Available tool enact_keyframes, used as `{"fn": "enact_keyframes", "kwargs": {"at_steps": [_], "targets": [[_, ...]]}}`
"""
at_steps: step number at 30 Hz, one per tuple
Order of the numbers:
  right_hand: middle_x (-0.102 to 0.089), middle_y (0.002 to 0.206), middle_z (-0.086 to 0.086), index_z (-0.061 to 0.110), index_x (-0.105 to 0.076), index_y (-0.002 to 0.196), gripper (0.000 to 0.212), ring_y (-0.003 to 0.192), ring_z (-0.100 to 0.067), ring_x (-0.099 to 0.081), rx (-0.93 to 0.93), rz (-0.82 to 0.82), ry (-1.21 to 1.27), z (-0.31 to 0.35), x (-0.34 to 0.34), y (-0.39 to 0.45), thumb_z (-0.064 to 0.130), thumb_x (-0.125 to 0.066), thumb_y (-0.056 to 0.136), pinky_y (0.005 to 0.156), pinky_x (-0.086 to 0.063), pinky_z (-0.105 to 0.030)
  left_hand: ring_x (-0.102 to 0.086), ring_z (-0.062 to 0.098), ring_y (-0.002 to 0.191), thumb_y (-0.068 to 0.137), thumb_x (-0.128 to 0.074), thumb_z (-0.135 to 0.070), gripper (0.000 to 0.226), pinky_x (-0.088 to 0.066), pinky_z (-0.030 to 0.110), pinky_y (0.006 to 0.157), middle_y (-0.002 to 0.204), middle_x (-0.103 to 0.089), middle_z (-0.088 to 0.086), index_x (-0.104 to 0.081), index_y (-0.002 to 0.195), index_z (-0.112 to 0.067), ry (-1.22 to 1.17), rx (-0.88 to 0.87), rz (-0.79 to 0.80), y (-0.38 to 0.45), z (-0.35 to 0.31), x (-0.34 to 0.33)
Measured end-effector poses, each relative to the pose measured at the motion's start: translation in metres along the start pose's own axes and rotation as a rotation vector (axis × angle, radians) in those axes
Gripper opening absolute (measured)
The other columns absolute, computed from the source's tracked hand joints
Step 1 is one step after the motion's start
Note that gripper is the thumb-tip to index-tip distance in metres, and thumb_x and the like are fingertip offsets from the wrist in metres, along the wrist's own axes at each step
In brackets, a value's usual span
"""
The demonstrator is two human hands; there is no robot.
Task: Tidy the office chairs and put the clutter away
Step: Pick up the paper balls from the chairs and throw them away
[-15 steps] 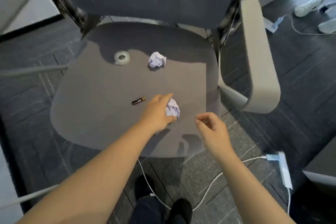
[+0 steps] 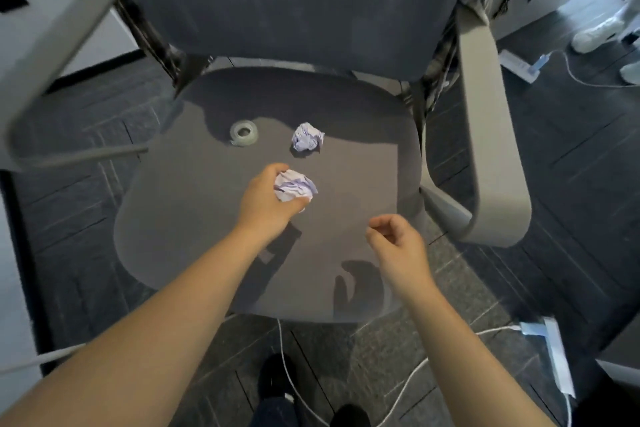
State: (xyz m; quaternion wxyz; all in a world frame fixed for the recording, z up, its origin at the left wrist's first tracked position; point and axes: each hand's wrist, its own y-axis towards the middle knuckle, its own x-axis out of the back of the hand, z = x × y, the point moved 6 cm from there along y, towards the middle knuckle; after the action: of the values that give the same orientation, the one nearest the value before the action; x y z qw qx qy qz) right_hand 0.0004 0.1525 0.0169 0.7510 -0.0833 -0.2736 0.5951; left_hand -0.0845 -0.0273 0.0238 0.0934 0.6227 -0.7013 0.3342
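Observation:
A grey office chair seat (image 2: 194,218) fills the middle of the view. My left hand (image 2: 266,204) is shut on a crumpled white paper ball (image 2: 294,185), held just above the seat's centre. A second crumpled paper ball (image 2: 307,141) lies on the seat further back. Left of it rests a clear tape roll (image 2: 244,133). My right hand (image 2: 398,246) hovers over the seat's front right with its fingers loosely curled and nothing in them. The small battery seen earlier is hidden, probably under my left hand.
Grey armrests stand at the right (image 2: 491,149) and left (image 2: 52,55) of the chair. White cables (image 2: 287,357) and a power strip (image 2: 557,354) lie on the dark floor under the front edge. My shoes (image 2: 277,378) are below. Another person's white shoes (image 2: 599,31) are at the far right.
My left hand has closed around the near paper ball and lifted it slightly off the seat. The battery is no longer visible. My right hand has barely moved.

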Motion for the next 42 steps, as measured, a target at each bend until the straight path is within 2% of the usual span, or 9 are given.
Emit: {"fn": "enact_keyframes", "kwargs": {"at_steps": [5, 10, 16, 20, 23, 28, 32, 36, 42], "targets": [[-0.052, 0.073, 0.006, 0.013, -0.052, 0.088, 0.011, 0.074, -0.013, -0.049, 0.036, -0.022, -0.029, 0.037, -0.024, 0.028, 0.003, -0.054, 0.086, 0.059, -0.038, -0.008, -0.057, 0.025, 0.105, 0.078, -0.067, -0.012, 0.051, -0.038, 0.025, 0.081, 0.126, -0.057, 0.012, -0.046, 0.124, -0.011, -0.082, 0.043, -0.037, 0.029, -0.004, 0.049], [-0.056, 0.116, -0.008, 0.007, -0.053, 0.115, 0.032, 0.097, -0.015, -0.047, 0.008, -0.083, -0.118, 0.051, -0.062, 0.076, 0.003, -0.056, 0.083, 0.079, -0.037, -0.022, -0.053, 0.017, 0.097, 0.079, -0.066, -0.011, 0.05, -0.037, 0.025, 0.08, 0.125, -0.056, 0.01, -0.045, 0.125, -0.01, -0.116, 0.051, 0.01, 0.078, 0.011, 0.064], [-0.042, 0.136, -0.012, 0.008, -0.04, 0.134, 0.055, 0.114, -0.019, -0.042, 0.116, -0.114, -0.322, 0.066, -0.105, 0.129, 0.006, -0.06, 0.082, 0.079, -0.026, -0.008, -0.057, 0.018, 0.095, 0.076, -0.069, -0.011, 0.04, -0.043, 0.023, 0.077, 0.109, -0.058, 0.001, -0.05, 0.111, -0.018, -0.159, 0.047, 0.044, 0.127, 0.04, 0.065], [-0.019, 0.153, -0.011, 0.02, -0.031, 0.141, 0.067, 0.14, -0.026, -0.022, 0.089, -0.122, -0.48, 0.067, -0.125, 0.16, 0.012, -0.062, 0.082, 0.11, -0.032, -0.037, -0.057, 0.017, 0.097, 0.076, -0.069, -0.011, 0.048, -0.046, 0.026, 0.082, 0.114, -0.056, 0.003, -0.048, 0.119, -0.015, -0.19, 0.045, 0.071, 0.149, 0.047, 0.063], [-0.025, 0.149, -0.014, 0.017, -0.04, 0.135, 0.055, 0.134, -0.031, -0.027, 0.067, -0.114, -0.622, 0.065, -0.135, 0.171, 0.01, -0.059, 0.084, 0.104, -0.035, -0.037, -0.058, 0.018, 0.101, 0.076, -0.069, -0.013, 0.052, -0.047, 0.03, 0.086, 0.119, -0.057, 0.004, -0.047, 0.123, -0.014, -0.191, 0.043, 0.09, 0.158, 0.05, 0.062], [-0.045, 0.127, -0.015, 0.008, -0.051, 0.118, 0.037, 0.116, -0.03, -0.04, 0.12, -0.2, -0.484, 0.074, -0.133, 0.164, 0.0, -0.053, 0.082, 0.083, -0.033, -0.024, -0.058, 0.02, 0.105, 0.076, -0.069, -0.012, 0.05, -0.047, 0.034, 0.092, 0.115, -0.057, 0.002, -0.047, 0.121, -0.015, -0.249, 0.06, 0.114, 0.155, 0.043, 0.063], [-0.046, 0.11, -0.006, 0.008, -0.054, 0.11, 0.035, 0.101, -0.018, -0.038, 0.197, -0.25, -0.349, 0.099, -0.112, 0.137, -0.004, -0.053, 0.077, 0.07, -0.025, -0.014, -0.056, 0.016, 0.099, 0.077, -0.068, -0.009, 0.049, -0.045, 0.03, 0.092, 0.107, -0.055, -0.002, -0.048, 0.12, -0.015, -0.282, 0.024, 0.118, 0.139, 0.017, 0.068], [-0.039, 0.1, 0.004, 0.009, -0.055, 0.107, 0.034, 0.098, -0.015, -0.036, 0.254, -0.297, -0.26, 0.131, -0.078, 0.096, -0.005, -0.053, 0.076, 0.068, -0.032, -0.002, -0.056, 0.012, 0.092, 0.077, -0.068, -0.009, 0.043, -0.046, 0.026, 0.087, 0.097, -0.055, -0.01, -0.048, 0.113, -0.022, -0.269, -0.059, 0.117, 0.11, -0.026, 0.075], [-0.041, 0.097, 0.005, 0.009, -0.055, 0.108, 0.035, 0.104, -0.026, -0.046, 0.335, -0.428, -0.176, 0.169, 0.0, 0.012, -0.003, -0.057, 0.075, 0.084, -0.043, -0.034, -0.053, -0.002, 0.074, 0.076, -0.07, -0.008, 0.043, -0.041, 0.003, 0.065, 0.089, -0.054, -0.014, -0.05, 0.112, -0.019, -0.292, -0.227, 0.126, 0.042, -0.107, 0.076]]}}
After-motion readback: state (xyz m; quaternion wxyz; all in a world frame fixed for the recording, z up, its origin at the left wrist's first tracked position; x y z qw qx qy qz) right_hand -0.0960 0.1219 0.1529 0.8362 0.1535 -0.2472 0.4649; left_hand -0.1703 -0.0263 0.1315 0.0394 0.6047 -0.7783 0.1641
